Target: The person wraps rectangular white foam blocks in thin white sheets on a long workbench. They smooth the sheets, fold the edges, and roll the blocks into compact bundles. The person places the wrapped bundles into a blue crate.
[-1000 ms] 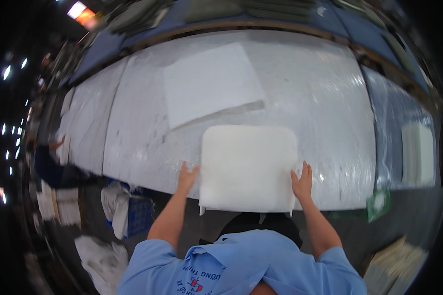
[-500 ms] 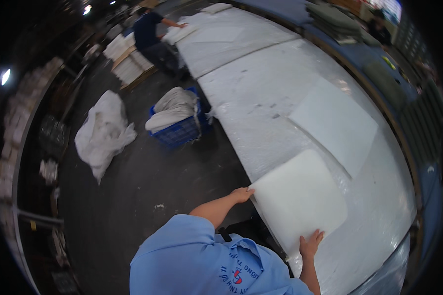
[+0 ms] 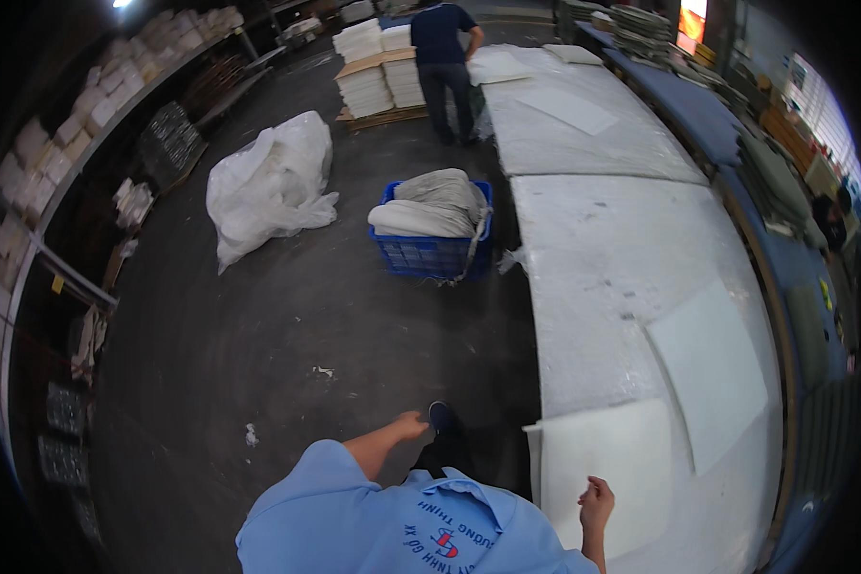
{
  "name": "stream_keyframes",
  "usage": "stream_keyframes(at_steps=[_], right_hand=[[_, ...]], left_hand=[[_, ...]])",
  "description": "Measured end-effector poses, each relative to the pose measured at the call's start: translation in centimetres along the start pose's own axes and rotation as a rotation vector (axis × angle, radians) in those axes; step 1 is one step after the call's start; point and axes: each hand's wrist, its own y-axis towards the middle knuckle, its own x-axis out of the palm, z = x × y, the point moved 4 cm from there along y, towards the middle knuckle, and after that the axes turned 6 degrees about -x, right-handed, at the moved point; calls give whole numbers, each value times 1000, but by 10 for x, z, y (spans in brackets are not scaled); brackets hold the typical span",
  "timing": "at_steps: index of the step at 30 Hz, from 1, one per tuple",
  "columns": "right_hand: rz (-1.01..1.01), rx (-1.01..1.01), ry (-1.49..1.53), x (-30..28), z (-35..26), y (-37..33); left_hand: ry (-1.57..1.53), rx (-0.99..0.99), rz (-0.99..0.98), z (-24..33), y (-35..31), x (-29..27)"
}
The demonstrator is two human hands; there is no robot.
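Note:
A white foam-like sheet (image 3: 631,440) lies on the plastic-covered table close to my body, its left edge reaching slightly past the table edge. Over it hovers my right hand (image 3: 595,499), fingers loosely bent and apart, holding nothing. My left hand (image 3: 410,426) hangs over the dark floor beside the table, away from the sheet; it is empty and its fingers look loosely extended. Beyond the near sheet, another flat white sheet (image 3: 713,373) rests at an angle on the table (image 3: 598,277).
A blue basket (image 3: 430,256) of grey-white cloth and a white plastic bag (image 3: 268,191) stand on the floor (image 3: 306,316). At the far end, a person (image 3: 442,57) stands between stacked white sheets (image 3: 364,91) and the table. A blue bench (image 3: 684,105) runs along the right.
Both hands have let go of the near sheet. My left hand has moved off the table edge, and my right hand has lifted. The view has swung left.

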Motion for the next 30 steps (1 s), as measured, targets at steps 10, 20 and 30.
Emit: stream_keyframes(at_steps=[10,20,30], right_hand=[[-584,-407,-404,312,-194,153],[-776,-594,-537,575,-357,309],[-762,-469,-842,794,-417,563]], left_hand=[[-591,-454,-214,-151,53,-133],[-1163,-728,113,-222,113,-212],[-1407,-997,2,-154,177,-260]])
